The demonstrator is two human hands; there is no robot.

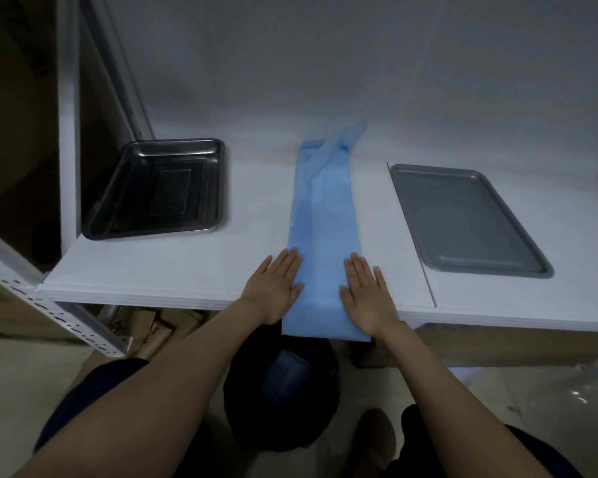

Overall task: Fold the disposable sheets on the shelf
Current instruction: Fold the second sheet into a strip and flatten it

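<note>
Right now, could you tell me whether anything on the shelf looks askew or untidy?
Yes: the long blue disposable sheet has its far end twisted and bunched against the wall, and its near end overhangs the white shelf edge.

Shelf (159,270): white board, matt, smooth. Disposable sheet (321,208): thin blue non-woven fabric, matt, faintly translucent where single-layered at the far end. Deep tray (159,191): polished metal, dark glossy interior with mirror-like reflections. Flat tray (463,215): grey metal, dull brushed finish. Shelf upright (49,308): perforated metal, painted white. Boxes (159,326) below the shelf: brown cardboard, matt.
</note>
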